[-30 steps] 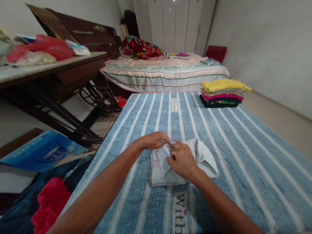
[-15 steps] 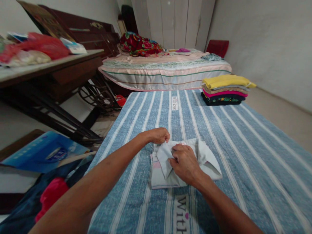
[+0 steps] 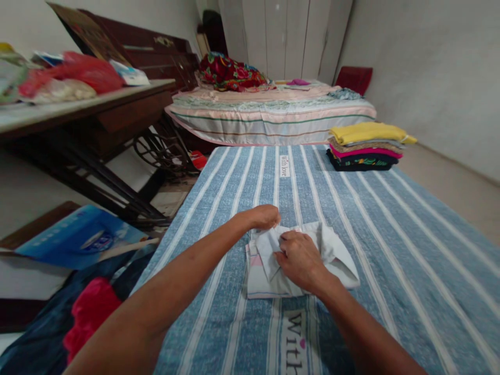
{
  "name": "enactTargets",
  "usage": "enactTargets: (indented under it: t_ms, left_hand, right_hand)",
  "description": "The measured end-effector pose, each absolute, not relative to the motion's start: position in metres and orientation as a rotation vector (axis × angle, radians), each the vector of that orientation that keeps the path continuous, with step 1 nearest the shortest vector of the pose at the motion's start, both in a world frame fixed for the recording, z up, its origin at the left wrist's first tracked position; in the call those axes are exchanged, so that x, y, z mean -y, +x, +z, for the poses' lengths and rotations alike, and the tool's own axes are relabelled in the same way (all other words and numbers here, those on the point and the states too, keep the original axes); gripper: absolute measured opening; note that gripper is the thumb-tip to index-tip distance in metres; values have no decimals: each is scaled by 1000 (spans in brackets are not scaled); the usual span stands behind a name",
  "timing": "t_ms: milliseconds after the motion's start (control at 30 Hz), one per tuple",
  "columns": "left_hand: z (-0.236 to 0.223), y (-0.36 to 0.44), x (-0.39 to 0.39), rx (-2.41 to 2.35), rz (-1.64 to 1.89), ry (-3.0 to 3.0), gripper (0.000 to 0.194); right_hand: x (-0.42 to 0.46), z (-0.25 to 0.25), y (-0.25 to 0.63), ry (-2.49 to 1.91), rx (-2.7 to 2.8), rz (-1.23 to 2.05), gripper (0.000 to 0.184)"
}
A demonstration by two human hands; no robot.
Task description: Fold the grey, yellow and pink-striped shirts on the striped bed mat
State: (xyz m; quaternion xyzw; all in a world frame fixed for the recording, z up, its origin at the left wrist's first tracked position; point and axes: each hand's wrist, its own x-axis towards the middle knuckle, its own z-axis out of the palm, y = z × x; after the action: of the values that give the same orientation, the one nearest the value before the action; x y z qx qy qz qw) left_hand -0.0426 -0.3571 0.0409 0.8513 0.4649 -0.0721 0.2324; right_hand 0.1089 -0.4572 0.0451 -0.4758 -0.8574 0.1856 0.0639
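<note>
A white garment (image 3: 263,281) with a pink patch at its left side lies partly folded on the blue striped bedspread (image 3: 219,219). At its far left edge, my left hand (image 3: 266,216) is closed, pinching a corner of the cloth. My right hand (image 3: 300,258) rests on the middle of the garment, fingers curled and gripping the fabric. To the right of that hand, a flap of the cloth stands up in a loose fold. The exact kind of garment cannot be made out.
A stack of folded clothes (image 3: 365,148), yellow on top, sits at the far right of the bedspread. Behind is another bed (image 3: 273,117) with a red floral blanket (image 3: 232,73). On the left stand a sewing-machine table (image 3: 117,104) and a blue box (image 3: 80,237).
The whole view has shifted slightly, so everything appears a little further right. Both hands keep their hold on the garment, with hardly any movement relative to it.
</note>
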Motion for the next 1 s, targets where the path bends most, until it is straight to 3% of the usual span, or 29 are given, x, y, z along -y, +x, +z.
enactTargets:
  t_ms: [333, 600, 833, 1000]
  left_hand:
    - [44, -52, 366, -1320, 42, 2267, 22]
    - [40, -54, 397, -1620, 326, 2399, 25]
    - [68, 6, 465, -1473, 348, 2598, 22]
    - [59, 48, 501, -1706, 246, 2546, 21]
  right_hand:
    - [462, 42, 108, -1513, 2501, 391, 31]
    - [483, 52, 143, -1209, 2233, 282, 20]
    - [458, 38, 227, -1269, 2253, 201, 37]
    - [428, 27, 241, -1138, 2495, 127, 48]
